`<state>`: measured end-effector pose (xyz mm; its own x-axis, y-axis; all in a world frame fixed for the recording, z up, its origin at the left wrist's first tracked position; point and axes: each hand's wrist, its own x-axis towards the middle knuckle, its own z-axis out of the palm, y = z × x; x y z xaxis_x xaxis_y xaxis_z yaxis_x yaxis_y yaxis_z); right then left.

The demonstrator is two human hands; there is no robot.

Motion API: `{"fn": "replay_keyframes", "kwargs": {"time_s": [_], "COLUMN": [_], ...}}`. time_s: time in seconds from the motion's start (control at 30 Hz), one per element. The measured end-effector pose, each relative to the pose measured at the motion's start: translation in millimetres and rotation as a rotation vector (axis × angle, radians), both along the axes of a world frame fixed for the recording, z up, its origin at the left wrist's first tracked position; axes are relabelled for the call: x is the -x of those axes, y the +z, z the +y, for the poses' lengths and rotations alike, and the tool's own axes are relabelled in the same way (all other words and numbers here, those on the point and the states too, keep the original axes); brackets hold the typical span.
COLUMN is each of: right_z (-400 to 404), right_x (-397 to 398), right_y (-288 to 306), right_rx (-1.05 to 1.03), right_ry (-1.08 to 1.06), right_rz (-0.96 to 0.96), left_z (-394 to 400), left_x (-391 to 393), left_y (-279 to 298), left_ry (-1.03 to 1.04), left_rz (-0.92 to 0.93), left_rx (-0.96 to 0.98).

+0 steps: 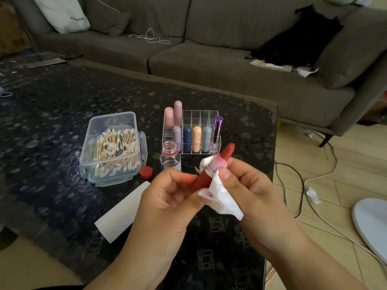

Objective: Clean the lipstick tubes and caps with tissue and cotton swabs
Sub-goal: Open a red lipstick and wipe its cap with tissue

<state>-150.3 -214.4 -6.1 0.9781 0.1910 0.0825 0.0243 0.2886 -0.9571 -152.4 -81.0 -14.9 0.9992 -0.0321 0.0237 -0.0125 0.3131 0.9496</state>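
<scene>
- White tissue (219,195) is pinched round the pink neck of an open lipstick (213,167) by the thumb and fingers of the right hand (251,191); its loose end hangs down toward the near side.
- The left hand (167,197) grips the red base of the lipstick with curled fingers, and the red stick points up and to the far right.
- Both hands are held above the dark table (52,126), near its right edge.
- Just beyond them stands an uncapped small clear bottle (170,158), with its red cap (146,172) lying to its left.
- A clear rack (191,132) of pastel lipsticks sits farther back.
- To the left is an open plastic box of cotton swabs (114,147), and nearer, a folded white tissue strip (121,212).
</scene>
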Motion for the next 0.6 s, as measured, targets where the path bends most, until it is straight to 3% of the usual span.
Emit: {"fn": "replay_keyframes", "kwargs": {"time_s": [0.2,0.37,0.6], "right_z": [-3.6,-1.8,-0.1], "right_x": [0.2,-0.7,1.6], "right_y": [-2.9,-9.4,-7.8], "right_rx": [0.013,0.143,0.054], "right_ry": [0.055,-0.020,-0.006], "right_rz": [-0.012,-0.066,-0.034], "left_z": [3.7,4.7,4.8], "left_x": [-0.1,0.0,-1.6], "left_y": [-1.9,0.3,3.6], "left_ry": [-0.211,-0.079,-0.004], "left_rz": [0.162,0.096,0.011], "left_rx": [0.005,-0.014,0.006]}}
